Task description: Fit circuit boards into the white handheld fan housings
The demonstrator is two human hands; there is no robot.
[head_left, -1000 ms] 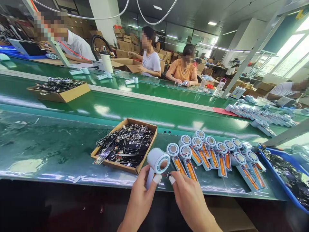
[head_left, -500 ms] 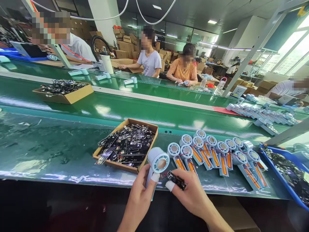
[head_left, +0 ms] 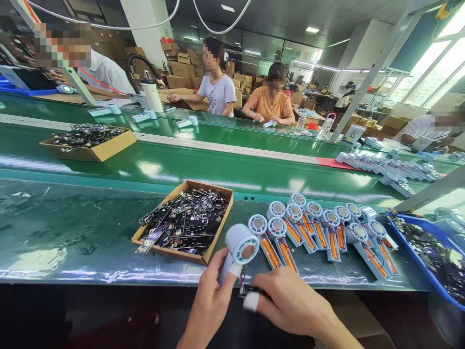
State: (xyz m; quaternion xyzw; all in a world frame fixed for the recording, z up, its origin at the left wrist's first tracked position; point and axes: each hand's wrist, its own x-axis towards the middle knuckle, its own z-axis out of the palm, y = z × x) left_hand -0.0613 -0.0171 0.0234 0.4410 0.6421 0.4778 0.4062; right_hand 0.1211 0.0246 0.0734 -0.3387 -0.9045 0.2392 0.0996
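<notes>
My left hand point(head_left: 213, 291) is wrapped round the handle of a light-blue handheld fan point(head_left: 238, 243), whose round head tilts up with a grey disc in its vented face. Close beside it, my right hand point(head_left: 286, 296) pinches a small black circuit board point(head_left: 247, 290), mostly hidden under the fingers. A thin red wire point(head_left: 242, 277) runs between the fan and the board. White coverings wrap both thumbs. Just beyond my left hand, a cardboard tray point(head_left: 214, 249) holds many black circuit boards point(head_left: 189, 220).
Several light-blue fans point(head_left: 332, 242) with orange strips lie on the bench to the right. Past them stands a blue bin point(head_left: 397, 237) of dark parts. Across the green conveyor point(head_left: 203, 165) is another cardboard tray point(head_left: 105, 151) of boards. Co-workers point(head_left: 218, 92) sit on the far side.
My right hand has lowered slightly and turned, so the board shows less and the red wire shows more. The left hand keeps its hold on the fan. The whole view has shifted slightly.
</notes>
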